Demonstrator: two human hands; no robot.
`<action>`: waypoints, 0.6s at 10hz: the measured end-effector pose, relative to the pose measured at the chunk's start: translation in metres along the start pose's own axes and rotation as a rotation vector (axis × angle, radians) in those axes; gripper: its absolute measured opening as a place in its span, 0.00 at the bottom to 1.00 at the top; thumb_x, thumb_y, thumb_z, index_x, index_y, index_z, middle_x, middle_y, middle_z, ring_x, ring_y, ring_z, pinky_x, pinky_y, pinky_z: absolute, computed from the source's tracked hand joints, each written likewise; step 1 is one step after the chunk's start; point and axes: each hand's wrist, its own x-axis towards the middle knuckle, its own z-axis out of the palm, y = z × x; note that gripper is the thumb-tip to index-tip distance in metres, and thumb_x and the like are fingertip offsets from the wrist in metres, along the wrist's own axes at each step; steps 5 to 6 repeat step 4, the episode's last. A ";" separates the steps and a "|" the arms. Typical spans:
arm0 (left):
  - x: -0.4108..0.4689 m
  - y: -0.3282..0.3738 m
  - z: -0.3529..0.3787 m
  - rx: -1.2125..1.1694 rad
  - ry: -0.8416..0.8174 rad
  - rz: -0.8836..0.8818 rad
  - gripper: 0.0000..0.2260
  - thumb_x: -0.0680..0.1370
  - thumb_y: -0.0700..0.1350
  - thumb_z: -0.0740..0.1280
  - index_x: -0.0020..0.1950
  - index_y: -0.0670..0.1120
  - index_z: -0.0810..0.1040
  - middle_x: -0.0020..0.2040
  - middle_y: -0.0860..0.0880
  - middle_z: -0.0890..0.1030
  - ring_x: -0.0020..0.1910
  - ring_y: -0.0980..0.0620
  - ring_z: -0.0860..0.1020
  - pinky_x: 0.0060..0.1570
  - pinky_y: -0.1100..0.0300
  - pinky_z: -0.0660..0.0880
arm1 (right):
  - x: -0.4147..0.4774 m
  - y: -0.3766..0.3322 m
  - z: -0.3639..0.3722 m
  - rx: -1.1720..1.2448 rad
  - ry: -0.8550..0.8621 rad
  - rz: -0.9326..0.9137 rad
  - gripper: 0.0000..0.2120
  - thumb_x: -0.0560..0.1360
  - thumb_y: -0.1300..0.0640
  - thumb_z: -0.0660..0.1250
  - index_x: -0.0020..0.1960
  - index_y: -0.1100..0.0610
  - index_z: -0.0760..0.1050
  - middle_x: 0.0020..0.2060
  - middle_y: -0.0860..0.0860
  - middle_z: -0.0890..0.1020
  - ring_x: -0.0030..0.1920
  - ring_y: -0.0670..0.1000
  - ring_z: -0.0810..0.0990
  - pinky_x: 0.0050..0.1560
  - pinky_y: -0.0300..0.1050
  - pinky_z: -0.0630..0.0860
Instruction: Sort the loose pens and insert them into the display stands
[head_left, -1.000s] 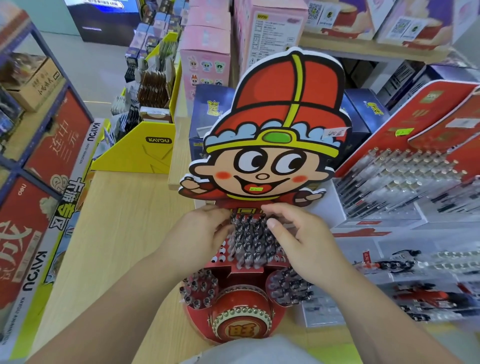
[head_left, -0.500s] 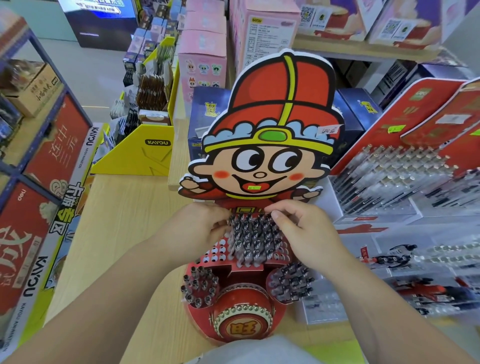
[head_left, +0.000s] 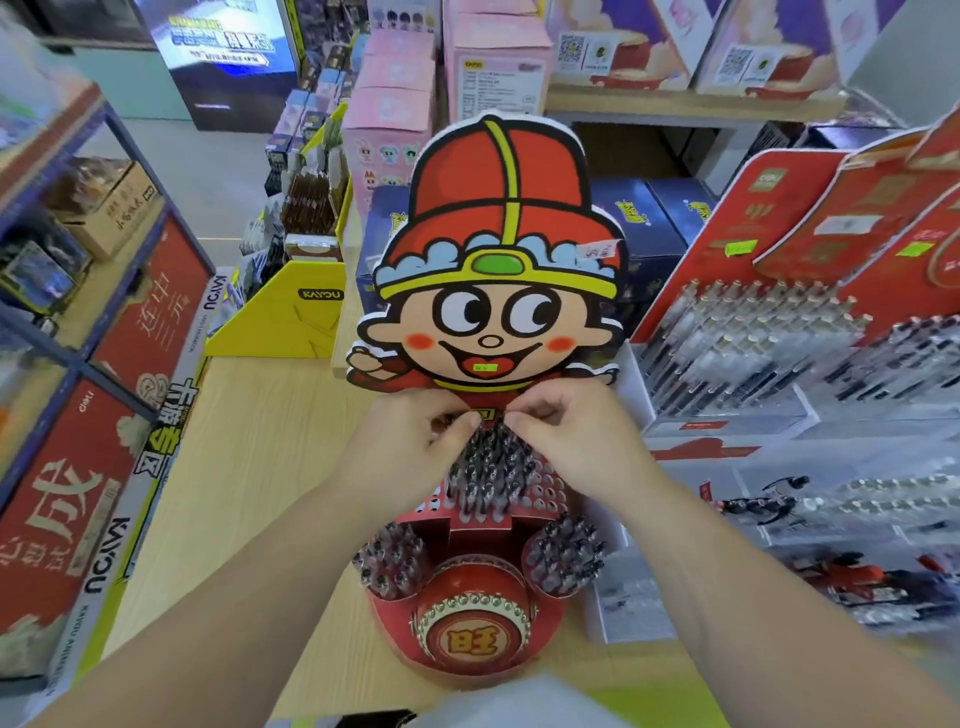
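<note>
Mid-frame, our left hand (head_left: 405, 452) and right hand (head_left: 576, 447) curl at the back pens (head_left: 488, 473) of the display stand (head_left: 472, 644); whether they pinch one, we cannot tell. We judge it mostly filled; side holes (head_left: 550, 491) stand empty.

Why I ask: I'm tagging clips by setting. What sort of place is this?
Most likely a stationery or toy shop. A cartoon display stand holds rows of pens, tiered red racks to its right carry green price stickers, and pink boxed goods are stacked behind.
</note>
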 end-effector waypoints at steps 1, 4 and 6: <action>-0.002 0.007 0.002 0.054 0.006 -0.040 0.07 0.81 0.48 0.66 0.53 0.51 0.84 0.38 0.65 0.77 0.41 0.64 0.77 0.39 0.77 0.67 | 0.007 -0.001 -0.001 -0.092 0.013 -0.029 0.04 0.75 0.51 0.72 0.41 0.45 0.84 0.36 0.38 0.83 0.41 0.39 0.80 0.44 0.41 0.77; -0.046 0.017 -0.024 0.247 0.052 -0.205 0.17 0.81 0.57 0.64 0.68 0.52 0.75 0.60 0.53 0.79 0.56 0.51 0.78 0.52 0.54 0.75 | -0.010 0.002 -0.015 -0.041 0.032 -0.083 0.10 0.78 0.50 0.68 0.56 0.51 0.83 0.47 0.41 0.83 0.50 0.43 0.80 0.50 0.39 0.75; -0.046 0.017 -0.024 0.247 0.052 -0.205 0.17 0.81 0.57 0.64 0.68 0.52 0.75 0.60 0.53 0.79 0.56 0.51 0.78 0.52 0.54 0.75 | -0.010 0.002 -0.015 -0.041 0.032 -0.083 0.10 0.78 0.50 0.68 0.56 0.51 0.83 0.47 0.41 0.83 0.50 0.43 0.80 0.50 0.39 0.75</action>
